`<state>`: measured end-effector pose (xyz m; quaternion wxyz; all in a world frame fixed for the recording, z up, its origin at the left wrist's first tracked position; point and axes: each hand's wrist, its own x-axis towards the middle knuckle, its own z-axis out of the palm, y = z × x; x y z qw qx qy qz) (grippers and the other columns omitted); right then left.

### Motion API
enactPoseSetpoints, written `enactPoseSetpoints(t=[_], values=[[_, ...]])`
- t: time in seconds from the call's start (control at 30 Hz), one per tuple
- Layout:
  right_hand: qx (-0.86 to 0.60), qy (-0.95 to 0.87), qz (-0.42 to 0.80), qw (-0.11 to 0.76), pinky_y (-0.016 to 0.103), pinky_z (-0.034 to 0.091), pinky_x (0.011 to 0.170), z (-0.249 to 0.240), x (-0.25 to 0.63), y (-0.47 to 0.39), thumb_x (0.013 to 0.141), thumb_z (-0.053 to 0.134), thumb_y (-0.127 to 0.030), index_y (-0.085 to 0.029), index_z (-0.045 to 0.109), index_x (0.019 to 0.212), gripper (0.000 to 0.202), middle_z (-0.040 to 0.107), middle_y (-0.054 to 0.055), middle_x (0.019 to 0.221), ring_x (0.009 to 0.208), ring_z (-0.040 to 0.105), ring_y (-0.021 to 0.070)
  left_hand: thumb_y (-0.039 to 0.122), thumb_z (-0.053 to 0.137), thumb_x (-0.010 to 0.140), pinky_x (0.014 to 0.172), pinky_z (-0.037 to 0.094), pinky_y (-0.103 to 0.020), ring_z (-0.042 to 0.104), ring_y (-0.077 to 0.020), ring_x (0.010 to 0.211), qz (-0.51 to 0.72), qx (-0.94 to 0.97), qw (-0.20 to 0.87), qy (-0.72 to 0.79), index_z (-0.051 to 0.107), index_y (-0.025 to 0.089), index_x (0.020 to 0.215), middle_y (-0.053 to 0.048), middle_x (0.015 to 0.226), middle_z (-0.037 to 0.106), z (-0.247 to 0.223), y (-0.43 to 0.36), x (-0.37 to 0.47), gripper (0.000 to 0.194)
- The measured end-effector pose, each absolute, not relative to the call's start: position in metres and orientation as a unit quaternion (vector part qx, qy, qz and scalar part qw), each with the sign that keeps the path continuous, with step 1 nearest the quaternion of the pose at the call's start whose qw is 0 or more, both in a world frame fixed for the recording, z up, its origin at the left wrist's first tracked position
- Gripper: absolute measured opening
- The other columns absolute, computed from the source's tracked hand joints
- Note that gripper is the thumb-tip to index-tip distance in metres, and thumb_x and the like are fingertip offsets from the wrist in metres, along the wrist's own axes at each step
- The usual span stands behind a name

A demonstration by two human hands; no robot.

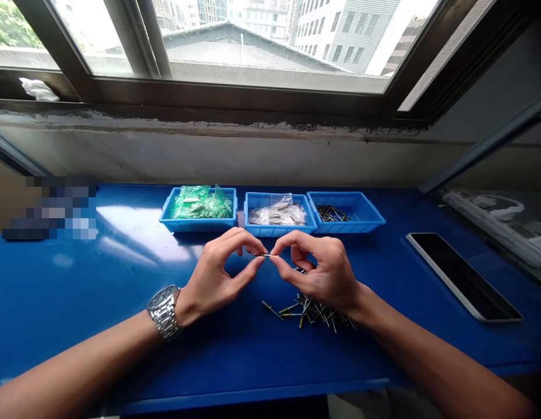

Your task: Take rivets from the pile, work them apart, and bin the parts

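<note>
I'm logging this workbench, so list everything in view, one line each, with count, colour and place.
table: one, blue, under the window
trays: three, blue, in a row at the back of the table
green bags: a heap, green, in the left tray
clear bags: a heap, clear, in the middle tray
loose pins: several, dark, in the right tray
pile of pins: many, silver and yellowish, on the table below the right hand
tablet: one, black screen, right side of the table
window: one, dark frame, above the table
watch: one, silver, left wrist
pin: one, pinched between both hands
left hand: one, holding the pin
right hand: one, holding the pin
</note>
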<state>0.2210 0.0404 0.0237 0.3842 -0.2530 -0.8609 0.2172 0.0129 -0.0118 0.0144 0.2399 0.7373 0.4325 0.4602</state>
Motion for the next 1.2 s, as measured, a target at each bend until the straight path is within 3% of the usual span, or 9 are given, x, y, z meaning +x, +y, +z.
enactPoseSetpoints(t=[0.3,0.73,0.9,1.2], values=[[-0.269,-0.853,0.321,0.312,0.021,0.029,0.047,0.0141,0.2135,0.039,0.092,0.067,-0.025,-0.017,0.069,0.097,0.01,0.037,-0.009,0.056,0.047,0.033,0.006,0.014,0.067,0.092,0.075,0.054,-0.028,0.063,-0.016,0.087,0.486,0.742,0.192,0.421,0.068,0.017,0.096,-0.005,0.095,0.067,0.0134,-0.0136,0.0148,0.006],[-0.273,-0.842,0.226,0.407,0.021,0.031,0.045,0.0205,0.2162,0.0341,0.091,0.068,-0.026,-0.018,0.069,0.091,0.008,0.039,-0.009,0.054,0.043,0.034,0.0054,0.018,0.064,0.094,0.077,0.054,-0.031,0.063,-0.0175,0.088,0.459,0.744,0.229,0.429,0.068,0.018,0.097,-0.006,0.097,0.067,0.0142,-0.0115,0.0143,0.005],[-0.246,-0.852,0.229,0.401,0.02,0.031,0.045,0.0207,0.216,0.0322,0.09,0.069,-0.022,-0.018,0.068,0.092,0.005,0.04,-0.01,0.055,0.043,0.035,0.0044,0.016,0.063,0.093,0.078,0.055,-0.03,0.064,-0.0178,0.09,0.446,0.753,0.252,0.414,0.068,0.017,0.097,-0.007,0.099,0.067,0.014,-0.0117,0.0156,0.006],[-0.287,-0.844,0.261,0.371,0.022,0.033,0.047,0.0226,0.2167,0.0374,0.09,0.067,-0.025,-0.018,0.069,0.089,0.008,0.037,-0.009,0.055,0.045,0.036,0.0065,0.016,0.066,0.093,0.076,0.053,-0.031,0.062,-0.0172,0.087,0.487,0.73,0.201,0.436,0.068,0.018,0.098,-0.005,0.094,0.067,0.0147,-0.0127,0.0137,0.006]])
